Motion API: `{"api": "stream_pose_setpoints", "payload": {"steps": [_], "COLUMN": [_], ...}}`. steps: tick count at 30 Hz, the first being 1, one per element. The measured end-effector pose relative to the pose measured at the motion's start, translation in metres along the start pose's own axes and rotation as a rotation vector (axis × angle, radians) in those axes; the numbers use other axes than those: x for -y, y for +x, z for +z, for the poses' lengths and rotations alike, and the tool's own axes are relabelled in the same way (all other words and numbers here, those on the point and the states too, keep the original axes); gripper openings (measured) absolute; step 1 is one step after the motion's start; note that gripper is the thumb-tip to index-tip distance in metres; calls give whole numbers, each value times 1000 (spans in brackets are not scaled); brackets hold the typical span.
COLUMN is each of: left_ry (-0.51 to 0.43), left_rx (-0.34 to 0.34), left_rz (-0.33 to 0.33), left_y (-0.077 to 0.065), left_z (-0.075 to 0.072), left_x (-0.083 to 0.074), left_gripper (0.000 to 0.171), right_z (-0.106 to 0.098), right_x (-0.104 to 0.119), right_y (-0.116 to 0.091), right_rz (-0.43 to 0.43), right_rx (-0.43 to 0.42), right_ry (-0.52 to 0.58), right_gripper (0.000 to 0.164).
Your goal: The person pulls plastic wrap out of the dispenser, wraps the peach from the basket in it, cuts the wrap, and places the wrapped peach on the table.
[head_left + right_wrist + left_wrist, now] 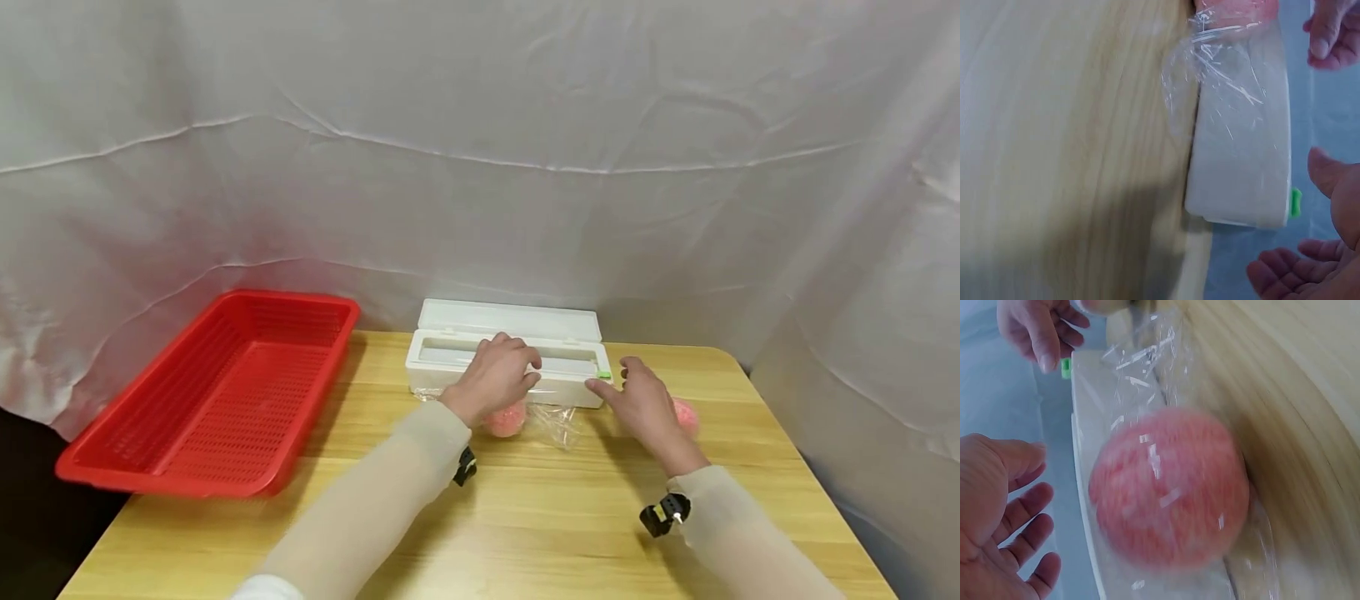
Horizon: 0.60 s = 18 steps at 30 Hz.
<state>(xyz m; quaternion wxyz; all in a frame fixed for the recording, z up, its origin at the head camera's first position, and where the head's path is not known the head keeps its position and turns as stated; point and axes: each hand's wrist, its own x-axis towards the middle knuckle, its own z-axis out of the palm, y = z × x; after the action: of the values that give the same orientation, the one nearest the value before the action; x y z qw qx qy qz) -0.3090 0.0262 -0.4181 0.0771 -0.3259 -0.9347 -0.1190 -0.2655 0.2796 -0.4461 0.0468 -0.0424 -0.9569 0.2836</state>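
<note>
A white cling film dispenser [423, 379] lies on the wooden table, its lid [510, 317] standing raised at the back. Over its middle hovers my left hand [497, 372], fingers loosely bent and holding nothing. My right hand [643, 407] is by the dispenser's right end, close to the green slider [603, 375], with thumb and fingers apart. A pink, peach-like ball [1169, 494] sits against the dispenser's front, covered by clear cling film [557, 425]. Partly behind the right hand is a second pink ball [686, 417].
To the left stands a red plastic basket [347, 333] with perforated walls. A pale curtain [510, 167] hangs behind the table [540, 533] and along its right side. Both wrists wear small black cameras [664, 513].
</note>
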Motion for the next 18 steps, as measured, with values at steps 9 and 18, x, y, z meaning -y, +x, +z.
{"api": "stream_pose_setpoints", "payload": {"steps": [9, 18], "left_ry": [17, 36], "left_rx": [45, 27], "left_rz": [30, 52], "left_y": [9, 23], "left_z": [12, 13], "left_x": [-13, -21], "left_gripper": [24, 24], "right_z": [21, 18], "right_x": [3, -6], "right_y": [8, 5], "right_rz": [3, -180], "right_rx": [-38, -167], "right_ry": [-64, -198], "right_gripper": [75, 44]}}
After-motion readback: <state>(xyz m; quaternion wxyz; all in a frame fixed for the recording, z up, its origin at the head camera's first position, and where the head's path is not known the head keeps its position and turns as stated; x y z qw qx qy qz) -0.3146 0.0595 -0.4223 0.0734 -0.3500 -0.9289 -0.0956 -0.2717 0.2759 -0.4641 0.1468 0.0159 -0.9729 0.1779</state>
